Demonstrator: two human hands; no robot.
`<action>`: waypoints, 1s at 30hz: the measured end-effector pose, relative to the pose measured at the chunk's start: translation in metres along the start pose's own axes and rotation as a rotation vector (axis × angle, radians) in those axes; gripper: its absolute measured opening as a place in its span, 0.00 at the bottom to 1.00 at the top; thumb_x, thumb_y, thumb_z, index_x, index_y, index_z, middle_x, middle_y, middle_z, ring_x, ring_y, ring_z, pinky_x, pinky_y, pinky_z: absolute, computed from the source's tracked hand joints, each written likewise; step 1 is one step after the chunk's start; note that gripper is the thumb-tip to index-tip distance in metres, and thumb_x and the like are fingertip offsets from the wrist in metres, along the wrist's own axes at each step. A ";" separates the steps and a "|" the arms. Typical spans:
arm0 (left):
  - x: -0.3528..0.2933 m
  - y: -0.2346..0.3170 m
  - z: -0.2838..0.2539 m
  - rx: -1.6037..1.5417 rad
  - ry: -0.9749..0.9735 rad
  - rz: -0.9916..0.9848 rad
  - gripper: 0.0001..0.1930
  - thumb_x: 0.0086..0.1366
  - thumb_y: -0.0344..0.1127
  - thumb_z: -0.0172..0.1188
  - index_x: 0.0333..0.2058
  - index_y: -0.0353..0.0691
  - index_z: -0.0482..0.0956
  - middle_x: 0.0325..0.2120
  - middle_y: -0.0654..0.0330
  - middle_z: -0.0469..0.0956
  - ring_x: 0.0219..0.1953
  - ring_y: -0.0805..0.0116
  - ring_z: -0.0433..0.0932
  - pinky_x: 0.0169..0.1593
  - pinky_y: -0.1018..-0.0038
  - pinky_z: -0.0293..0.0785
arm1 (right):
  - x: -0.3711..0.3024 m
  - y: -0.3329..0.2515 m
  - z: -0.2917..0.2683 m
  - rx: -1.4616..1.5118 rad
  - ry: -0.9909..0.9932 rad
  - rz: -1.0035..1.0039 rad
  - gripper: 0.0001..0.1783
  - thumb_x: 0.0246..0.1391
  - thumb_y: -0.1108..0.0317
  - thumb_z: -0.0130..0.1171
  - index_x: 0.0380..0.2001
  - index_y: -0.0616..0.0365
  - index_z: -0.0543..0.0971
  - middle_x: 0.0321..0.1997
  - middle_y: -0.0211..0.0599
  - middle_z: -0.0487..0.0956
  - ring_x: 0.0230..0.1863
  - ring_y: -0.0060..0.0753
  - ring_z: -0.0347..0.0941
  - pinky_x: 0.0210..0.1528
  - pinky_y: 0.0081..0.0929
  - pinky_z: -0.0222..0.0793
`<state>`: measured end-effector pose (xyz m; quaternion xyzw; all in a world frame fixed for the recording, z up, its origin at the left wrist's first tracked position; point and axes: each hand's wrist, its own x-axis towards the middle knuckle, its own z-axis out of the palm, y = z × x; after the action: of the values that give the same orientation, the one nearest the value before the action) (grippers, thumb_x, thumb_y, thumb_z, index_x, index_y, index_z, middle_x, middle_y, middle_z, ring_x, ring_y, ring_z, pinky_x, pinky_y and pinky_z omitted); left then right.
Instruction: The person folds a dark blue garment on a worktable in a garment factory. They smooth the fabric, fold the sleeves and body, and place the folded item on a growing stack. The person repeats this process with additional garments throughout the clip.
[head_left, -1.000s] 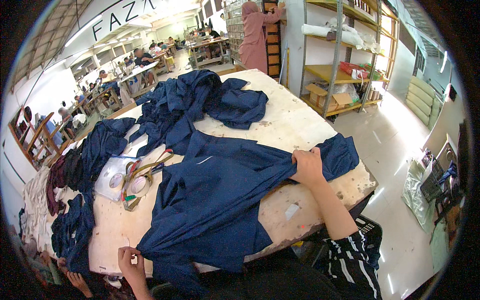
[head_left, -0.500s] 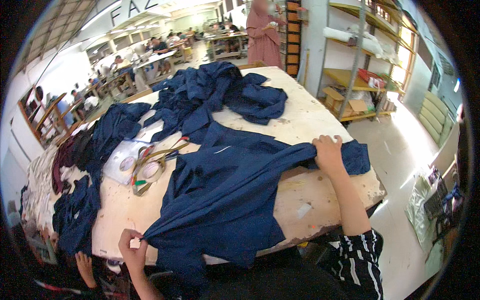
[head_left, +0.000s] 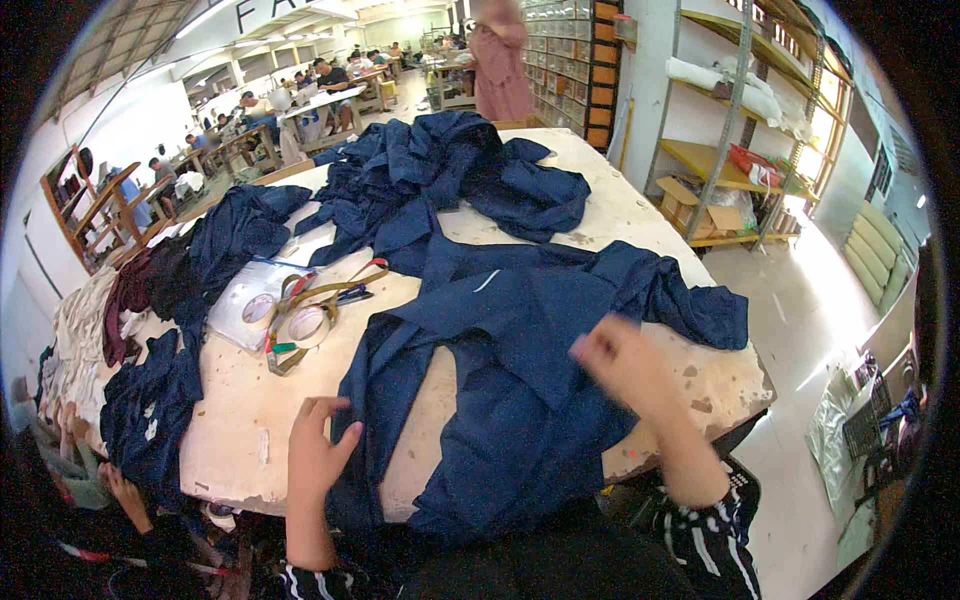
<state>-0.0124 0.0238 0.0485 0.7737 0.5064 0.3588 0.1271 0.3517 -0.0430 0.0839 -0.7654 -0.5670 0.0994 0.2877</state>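
Note:
A dark navy garment lies loosely spread over the near half of the table, with part of it hanging over the front edge. At its left edge is my left hand, thumb and fingers apart, with nothing visible between them. My right hand hovers over the garment's right part; its fingers are bent and smeared by motion, so any hold is unclear. A rumpled sleeve-like end of the cloth lies toward the table's right edge. Behind it sits a large heap of navy cloth.
On the wooden table, tape rolls, straps and a clear plastic bag lie left of the garment. More navy cloth is at the left edge, near another person's hand. Metal shelves stand at the right.
The stretched cloth has slackened and spread out. My left hand let go of its corner and moved right and up; my right hand left the right end and moved left and down.

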 end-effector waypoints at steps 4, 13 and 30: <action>0.031 -0.086 0.036 0.370 -0.157 -0.011 0.10 0.47 0.23 0.56 0.31 0.38 0.78 0.29 0.50 0.75 0.36 0.51 0.74 0.42 0.64 0.71 | -0.043 0.034 0.052 -0.191 -0.160 -0.127 0.22 0.43 0.56 0.61 0.38 0.60 0.72 0.38 0.49 0.72 0.42 0.51 0.72 0.45 0.41 0.68; 0.079 -0.026 0.023 0.271 0.025 0.216 0.10 0.43 0.27 0.59 0.28 0.36 0.78 0.34 0.51 0.77 0.40 0.52 0.75 0.47 0.64 0.70 | -0.012 0.086 -0.006 0.313 -0.107 0.025 0.21 0.38 0.65 0.68 0.38 0.57 0.75 0.35 0.36 0.74 0.37 0.31 0.70 0.44 0.28 0.68; 0.025 -0.022 0.019 0.432 0.386 0.959 0.06 0.44 0.28 0.62 0.22 0.45 0.74 0.25 0.65 0.77 0.25 0.72 0.74 0.34 0.72 0.64 | -0.014 0.128 0.011 -0.170 0.782 -0.430 0.12 0.27 0.88 0.55 0.17 0.60 0.68 0.22 0.40 0.67 0.25 0.39 0.66 0.26 0.29 0.62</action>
<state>-0.0086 0.0591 0.0330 0.8462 0.1738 0.3996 -0.3066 0.4458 -0.0775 0.0014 -0.6314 -0.5678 -0.3062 0.4303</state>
